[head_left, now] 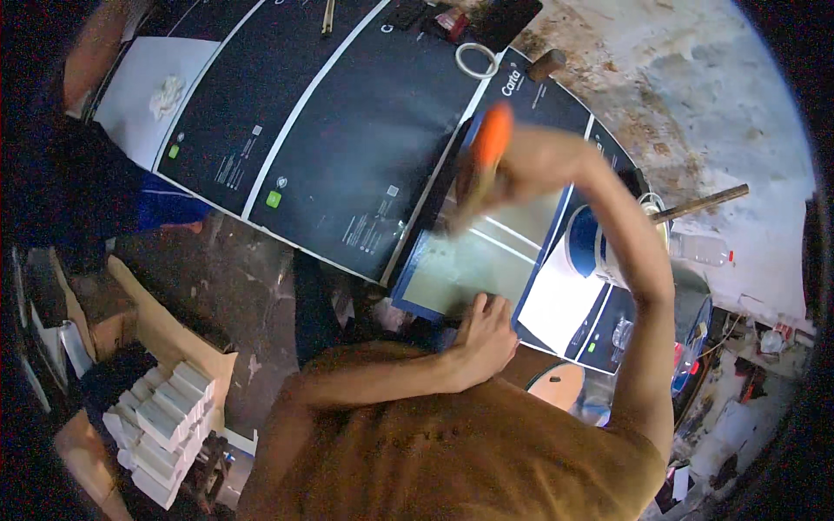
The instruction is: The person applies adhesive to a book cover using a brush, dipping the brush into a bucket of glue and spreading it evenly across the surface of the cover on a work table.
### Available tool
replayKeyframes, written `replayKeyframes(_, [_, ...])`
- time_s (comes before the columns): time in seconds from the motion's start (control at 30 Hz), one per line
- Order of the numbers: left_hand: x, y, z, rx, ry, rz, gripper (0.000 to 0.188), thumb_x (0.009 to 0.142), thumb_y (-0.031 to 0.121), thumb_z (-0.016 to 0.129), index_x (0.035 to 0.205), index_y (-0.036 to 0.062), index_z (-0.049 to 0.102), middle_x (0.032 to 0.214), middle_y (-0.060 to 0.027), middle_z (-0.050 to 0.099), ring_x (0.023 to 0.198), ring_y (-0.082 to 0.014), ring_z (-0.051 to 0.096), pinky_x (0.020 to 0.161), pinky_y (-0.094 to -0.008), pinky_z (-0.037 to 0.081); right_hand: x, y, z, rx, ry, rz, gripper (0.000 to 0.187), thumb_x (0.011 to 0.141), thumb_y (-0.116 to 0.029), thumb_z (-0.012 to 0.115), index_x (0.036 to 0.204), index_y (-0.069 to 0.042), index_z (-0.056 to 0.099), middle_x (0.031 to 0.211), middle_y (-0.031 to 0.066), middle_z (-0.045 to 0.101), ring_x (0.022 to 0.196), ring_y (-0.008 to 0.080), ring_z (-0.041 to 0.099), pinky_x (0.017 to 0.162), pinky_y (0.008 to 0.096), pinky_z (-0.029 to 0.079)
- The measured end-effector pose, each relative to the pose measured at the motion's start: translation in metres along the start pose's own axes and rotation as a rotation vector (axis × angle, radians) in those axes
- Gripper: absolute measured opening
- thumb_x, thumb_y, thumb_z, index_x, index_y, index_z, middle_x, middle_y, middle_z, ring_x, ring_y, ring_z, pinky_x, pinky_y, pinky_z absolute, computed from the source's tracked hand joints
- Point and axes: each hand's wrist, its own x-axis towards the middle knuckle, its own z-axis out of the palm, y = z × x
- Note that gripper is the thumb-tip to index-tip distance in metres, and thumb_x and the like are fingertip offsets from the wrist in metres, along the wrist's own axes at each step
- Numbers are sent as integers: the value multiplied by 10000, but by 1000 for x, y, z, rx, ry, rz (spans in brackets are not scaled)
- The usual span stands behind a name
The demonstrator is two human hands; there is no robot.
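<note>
My right hand (530, 165), smeared by motion, is wrapped round a brush with an orange handle (493, 135). Its lower end is blurred over a pale rectangular panel with a blue border (408, 300), possibly a framed screen. Near the panel's closest edge, my left hand (488, 343) holds on with bent fingers; its thumb is hidden. Beneath the panel lie dark printed sheets (347, 148) divided by white strips. A white sheet (556, 304) shows just right of the panel, beside a blue and white tub (586, 243).
A wooden stick (708, 200) juts from the tub near a plastic bottle (699, 250). A tape ring (476, 61) and a brown block (547, 63) sit at the back. Another person's arm (91, 56) is far left. Stacked white pieces (165, 417) stand by cardboard (174, 317) lower left.
</note>
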Motion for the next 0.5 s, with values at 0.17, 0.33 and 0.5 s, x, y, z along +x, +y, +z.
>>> replayKeyframes(0.17, [2,7,-1,26,-67,24,261,818,312,640,810,81,760,1017,-165,596,1085,-287,459,951,-473,299,40,52,26,-353,241,2,253,717,-234,769,872,-51,688,840,160,694,791,324,674,684,406,532])
replayKeyframes(0.33, [2,1,-12,-29,-83,-39,413,820,395,651,970,13,698,1072,-152,575,1072,-292,476,888,-494,327,29,7,-30,-264,491,-86,280,761,-241,747,1015,-124,728,893,103,700,832,315,662,742,391,526])
replayKeyframes(0.5, [-19,-41,-52,58,240,-238,601,788,446,692,1188,16,567,1143,-153,542,1113,-318,477,916,-530,328,-29,-54,1,-268,733,-33,220,796,-246,733,963,-104,738,879,125,690,794,303,653,714,376,520])
